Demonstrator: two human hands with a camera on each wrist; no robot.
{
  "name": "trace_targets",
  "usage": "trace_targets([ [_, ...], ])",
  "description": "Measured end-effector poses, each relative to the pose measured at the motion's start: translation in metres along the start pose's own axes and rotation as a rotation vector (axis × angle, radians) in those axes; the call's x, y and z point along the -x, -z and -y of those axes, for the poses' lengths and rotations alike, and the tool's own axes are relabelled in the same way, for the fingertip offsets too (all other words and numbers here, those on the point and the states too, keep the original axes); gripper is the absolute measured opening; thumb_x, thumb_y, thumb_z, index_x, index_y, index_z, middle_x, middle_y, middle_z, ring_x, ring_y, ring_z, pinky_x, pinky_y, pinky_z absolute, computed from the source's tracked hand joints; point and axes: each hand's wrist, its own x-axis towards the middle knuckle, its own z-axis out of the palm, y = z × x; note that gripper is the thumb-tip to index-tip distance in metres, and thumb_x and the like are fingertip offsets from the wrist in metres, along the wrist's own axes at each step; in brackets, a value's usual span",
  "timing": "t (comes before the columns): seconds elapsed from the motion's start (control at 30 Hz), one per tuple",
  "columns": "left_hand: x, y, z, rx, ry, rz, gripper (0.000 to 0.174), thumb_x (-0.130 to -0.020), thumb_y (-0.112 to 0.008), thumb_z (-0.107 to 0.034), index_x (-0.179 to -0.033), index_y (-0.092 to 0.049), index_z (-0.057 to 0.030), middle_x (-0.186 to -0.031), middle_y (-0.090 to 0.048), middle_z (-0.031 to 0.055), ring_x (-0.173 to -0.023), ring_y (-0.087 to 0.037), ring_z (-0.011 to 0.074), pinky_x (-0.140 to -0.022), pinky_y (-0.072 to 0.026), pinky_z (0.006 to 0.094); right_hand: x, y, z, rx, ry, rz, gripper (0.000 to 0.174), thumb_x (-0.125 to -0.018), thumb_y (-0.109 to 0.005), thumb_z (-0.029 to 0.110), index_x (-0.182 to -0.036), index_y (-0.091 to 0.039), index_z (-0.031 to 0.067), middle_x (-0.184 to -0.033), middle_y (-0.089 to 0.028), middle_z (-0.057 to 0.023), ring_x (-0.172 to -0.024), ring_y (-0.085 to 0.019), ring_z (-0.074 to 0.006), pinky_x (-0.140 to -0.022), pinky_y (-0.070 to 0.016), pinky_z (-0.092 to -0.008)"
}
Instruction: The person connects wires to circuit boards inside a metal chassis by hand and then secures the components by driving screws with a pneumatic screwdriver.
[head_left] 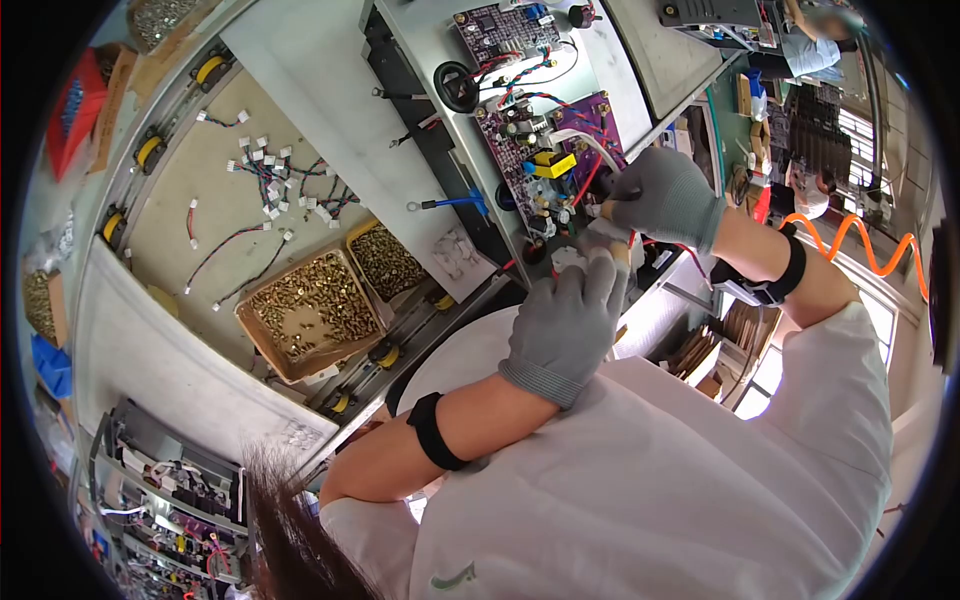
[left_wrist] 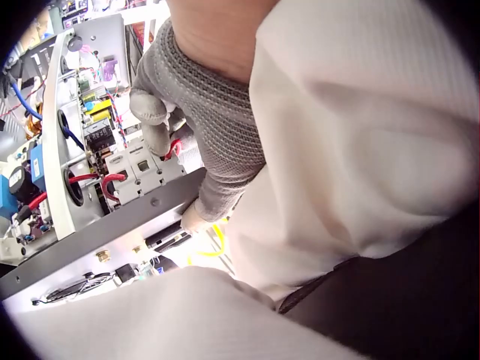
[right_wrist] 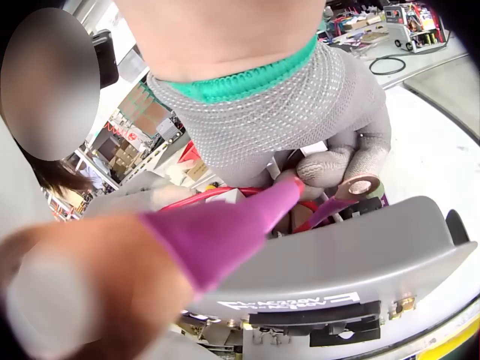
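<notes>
Both hands wear grey gloves at the near end of an open metal chassis (head_left: 590,45) (left_wrist: 112,229) (right_wrist: 337,255). My left hand (head_left: 570,325) (left_wrist: 199,112) reaches over the chassis edge, fingers bent beside white terminal blocks (head_left: 570,260) (left_wrist: 139,169) and a red wire (left_wrist: 174,148); whether it grips the wire is hidden. Opposite it, my right hand (head_left: 668,200) (right_wrist: 285,124) has curled fingers round a red cable whose purple-sleeved end (right_wrist: 330,211) carries a copper ring lug (right_wrist: 361,187). Another purple-sleeved lug (right_wrist: 225,232) looms blurred before the right wrist camera.
Purple circuit boards (head_left: 510,135) fill the chassis. Left of it lie a box of brass screws (head_left: 300,310), a smaller tub of screws (head_left: 385,260) and loose wire connectors (head_left: 265,170). An orange coiled hose (head_left: 860,240) hangs at right; people (head_left: 805,50) are in the background.
</notes>
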Motion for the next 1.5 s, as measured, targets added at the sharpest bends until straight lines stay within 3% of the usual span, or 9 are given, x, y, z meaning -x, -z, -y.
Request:
trace_targets([
  [0.17, 0.001, -0.002, 0.000, -0.004, 0.007, -0.018, 0.042, -0.072, -0.056, -0.015, -0.113, -0.054, -0.0071, -0.095, -0.048, 0.0031, -0.068, -0.050, 0.0132, -0.055, -0.0443, 0.0254, -0.011, -0.006, -0.009, 0.078, 0.120, -0.048, 0.020, -0.068, -0.065, 0.024, -0.070, -0.070, 0.0054, -0.059, -0.062, -0.0137, -0.055, -0.062, -0.0241, -0.056, -0.0487, -0.0337],
  [0.37, 0.000, -0.006, 0.000, -0.005, 0.003, -0.054, 0.035, -0.072, -0.058, -0.016, -0.105, -0.056, -0.0065, -0.093, -0.049, 0.0029, -0.066, -0.050, 0.0120, -0.052, -0.0412, 0.0256, -0.022, 0.000, -0.015, -0.027, 0.230, 0.177, 0.022, -0.070, -0.064, 0.029, -0.075, -0.072, 0.0085, -0.068, -0.065, -0.0126, -0.069, -0.064, -0.0278, -0.067, -0.0508, -0.0355],
  [0.53, 0.000, -0.006, 0.001, -0.002, -0.010, -0.096, 0.027, -0.072, -0.059, -0.016, -0.096, -0.058, -0.0052, -0.093, -0.049, 0.0031, -0.065, -0.048, 0.0112, -0.049, -0.0381, 0.0255, -0.025, 0.003, 0.000, 0.541, 0.420, 0.089, 0.019, -0.064, -0.062, 0.028, -0.076, -0.073, 0.0164, -0.069, -0.065, -0.0072, -0.070, -0.062, -0.0257, -0.063, -0.0485, -0.0374],
  [0.6, 0.000, -0.003, 0.001, 0.020, 0.014, -0.012, 0.045, -0.074, -0.056, -0.015, -0.118, -0.052, -0.0073, -0.093, -0.048, 0.0030, -0.067, -0.052, 0.0126, -0.053, -0.0425, 0.0261, -0.022, 0.013, 0.013, 0.567, 0.359, 0.147, 0.019, -0.065, -0.062, 0.026, -0.077, -0.072, 0.0152, -0.072, -0.064, -0.0082, -0.073, -0.063, -0.0258, -0.066, -0.0492, -0.0375],
  [0.67, 0.000, -0.002, 0.002, 0.024, 0.010, -0.013, 0.045, -0.074, -0.056, -0.015, -0.118, -0.052, -0.0073, -0.093, -0.048, 0.0031, -0.067, -0.052, 0.0125, -0.053, -0.0423, 0.0262, -0.019, 0.015, 0.016, 0.594, 0.298, 0.206, 0.019, -0.066, -0.062, 0.024, -0.079, -0.071, 0.0140, -0.075, -0.064, -0.0093, -0.077, -0.063, -0.0258, -0.068, -0.0500, -0.0376],
  [0.87, 0.000, -0.005, 0.002, 0.040, 0.008, -0.043, 0.042, -0.074, -0.057, -0.015, -0.115, -0.053, -0.0067, -0.093, -0.048, 0.0033, -0.067, -0.052, 0.0126, -0.053, -0.0424, 0.0272, -0.022, 0.000, -0.009, 0.557, 0.455, -0.011, 0.017, -0.066, -0.063, 0.026, -0.077, -0.070, 0.0146, -0.072, -0.063, -0.0052, -0.075, -0.062, -0.0232, -0.065, -0.0482, -0.0360],
  [1.03, 0.000, -0.003, 0.002, 0.052, 0.001, -0.026, 0.041, -0.073, -0.057, -0.014, -0.112, -0.054, -0.0058, -0.091, -0.048, 0.0038, -0.067, -0.051, 0.0134, -0.053, -0.0435, 0.0278, -0.023, -0.001, -0.016, 0.581, 0.817, -0.399, 0.017, -0.058, -0.068, 0.024, -0.069, -0.062, 0.0118, -0.068, -0.060, -0.0008, -0.071, -0.061, -0.0196, -0.063, -0.0452, -0.0339],
  [1.23, -0.002, -0.004, 0.001, 0.069, 0.002, -0.059, 0.038, -0.073, -0.057, -0.014, -0.109, -0.055, -0.0043, -0.092, -0.048, 0.0046, -0.069, -0.052, 0.0150, -0.057, -0.0459, 0.0271, -0.038, -0.007, -0.017, 0.582, 1.015, -0.500, 0.017, -0.052, -0.063, 0.022, -0.061, -0.052, 0.0111, -0.061, -0.051, -0.0002, -0.060, -0.055, -0.0188, -0.054, -0.0422, -0.0325],
  [1.5, -0.001, -0.003, -0.003, 0.049, 0.015, -0.026, 0.041, -0.072, -0.057, -0.012, -0.112, -0.054, -0.0036, -0.093, -0.049, 0.0052, -0.072, -0.053, 0.0158, -0.059, -0.0458, 0.0276, -0.037, -0.002, -0.010, 0.650, 0.979, -0.361, 0.013, -0.060, -0.064, 0.021, -0.069, -0.059, 0.0133, -0.067, -0.056, -0.0006, -0.070, -0.060, -0.0196, -0.059, -0.0463, -0.0339],
])
